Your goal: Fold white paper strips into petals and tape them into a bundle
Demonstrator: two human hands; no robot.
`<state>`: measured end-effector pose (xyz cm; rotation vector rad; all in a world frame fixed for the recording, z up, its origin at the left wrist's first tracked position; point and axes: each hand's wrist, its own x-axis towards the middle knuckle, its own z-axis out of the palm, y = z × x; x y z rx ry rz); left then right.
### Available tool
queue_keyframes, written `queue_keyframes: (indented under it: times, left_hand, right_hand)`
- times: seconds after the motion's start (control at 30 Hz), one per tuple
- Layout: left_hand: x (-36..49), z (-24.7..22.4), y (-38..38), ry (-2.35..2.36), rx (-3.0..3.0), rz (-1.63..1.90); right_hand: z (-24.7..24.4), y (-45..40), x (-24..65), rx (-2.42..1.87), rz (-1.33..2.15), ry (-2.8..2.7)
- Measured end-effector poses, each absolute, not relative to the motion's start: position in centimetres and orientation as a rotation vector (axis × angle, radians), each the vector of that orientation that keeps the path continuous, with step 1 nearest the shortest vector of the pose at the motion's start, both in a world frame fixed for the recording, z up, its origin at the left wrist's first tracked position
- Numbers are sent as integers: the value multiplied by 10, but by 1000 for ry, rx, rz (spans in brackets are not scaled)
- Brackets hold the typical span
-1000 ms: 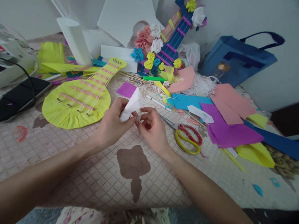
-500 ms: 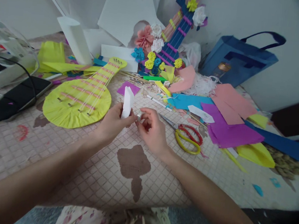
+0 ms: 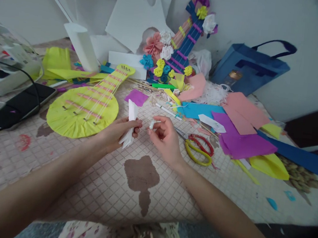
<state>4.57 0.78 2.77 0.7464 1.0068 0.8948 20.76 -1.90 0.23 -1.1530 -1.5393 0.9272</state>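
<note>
A strip of white crepe paper [image 3: 133, 111] is gripped in my left hand [image 3: 119, 130]; its upper end stands up and its crumpled lower end hangs below the fingers. Between thumb and fingertips, my right hand [image 3: 165, 140] pinches a small white piece [image 3: 152, 124] that looks like rolled paper. A narrow gap separates the two hands. Just right of my right hand lie scissors [image 3: 199, 149] with red and yellow handles. Left of my left hand rests a yellow paper lute [image 3: 84, 107] with pink bars and white strings.
Behind stand a blue paper instrument [image 3: 187, 46] with paper flowers and a blue bag [image 3: 246, 69]. Purple sheets [image 3: 238, 144] and pink sheets [image 3: 242, 110] lie on the right. A phone [image 3: 21, 102] and a power strip [image 3: 13, 69] are on the left.
My hands have moved slightly apart. The white strip now sits lower in my left hand, with its crumpled end showing underneath. The small white piece stays in my right fingertips.
</note>
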Motion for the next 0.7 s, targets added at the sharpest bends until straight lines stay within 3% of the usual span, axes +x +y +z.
queue_keyframes:
  times: [0.47, 0.7]
  left_hand:
    - [47, 21, 4, 947, 915, 873]
    - [48, 21, 1, 1186, 1434, 1087]
  right_hand:
    - [-3, -24, 202, -1171, 811, -1695]
    - [-5, -22, 202, -1190, 779, -1707]
